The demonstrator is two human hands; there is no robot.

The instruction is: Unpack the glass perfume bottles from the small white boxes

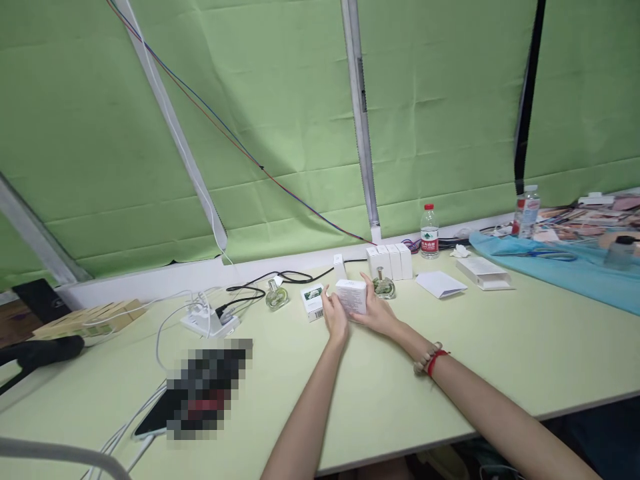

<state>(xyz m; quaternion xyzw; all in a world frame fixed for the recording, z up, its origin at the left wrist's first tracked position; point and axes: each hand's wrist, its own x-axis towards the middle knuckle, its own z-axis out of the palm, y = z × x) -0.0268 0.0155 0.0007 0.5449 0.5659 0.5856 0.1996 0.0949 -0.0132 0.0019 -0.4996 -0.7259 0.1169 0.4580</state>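
Observation:
Both hands meet at the middle of the pale green table (pixel 525 347) around a small white box (pixel 351 296). My left hand (pixel 334 316) grips its left side and my right hand (pixel 377 311) wraps its right side and back. A bead bracelet with a red cord sits on my right wrist. Just left of the held box stands another small white box with a green picture (pixel 313 301). A round glass perfume bottle (pixel 383 285) sits right behind my right hand, and a second perfume bottle (pixel 276 297) stands further left.
A row of white boxes (pixel 390 261) lines the back edge, with a red-capped water bottle (pixel 429 232) beside it. A power strip (pixel 210 321) with cables lies left. A white folded card (pixel 440 283), a flat white carton (pixel 483 273) and a blue cloth (pixel 575 267) lie right.

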